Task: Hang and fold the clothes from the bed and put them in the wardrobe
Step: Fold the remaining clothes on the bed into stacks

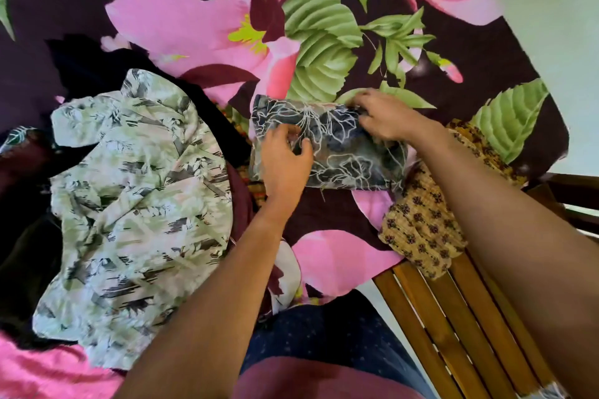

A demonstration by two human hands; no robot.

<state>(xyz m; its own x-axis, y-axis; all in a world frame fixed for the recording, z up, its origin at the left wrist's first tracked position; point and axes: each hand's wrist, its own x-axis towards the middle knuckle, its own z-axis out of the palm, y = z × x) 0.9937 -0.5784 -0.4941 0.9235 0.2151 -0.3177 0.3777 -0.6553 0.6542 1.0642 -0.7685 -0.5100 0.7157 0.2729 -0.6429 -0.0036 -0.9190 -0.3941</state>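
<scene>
A dark blue garment with white floral line print (337,152) lies folded into a small rectangle on the bed. My left hand (285,159) rests on its left half, fingers curled onto the cloth. At the garment's upper right corner my right hand (385,116) pinches the fabric. To the left lies a crumpled pale green leaf-print shirt (136,210) on top of dark clothes (29,253). A mustard floral-print garment (421,220) lies at the right, partly under the blue one and hanging over the bed's edge.
The bed carries a dark sheet with big pink flowers and green leaves (291,42). A wooden slatted bed frame (453,317) shows at the lower right. Pale floor (557,26) lies beyond the bed's right edge. Pink cloth (39,369) sits at the lower left.
</scene>
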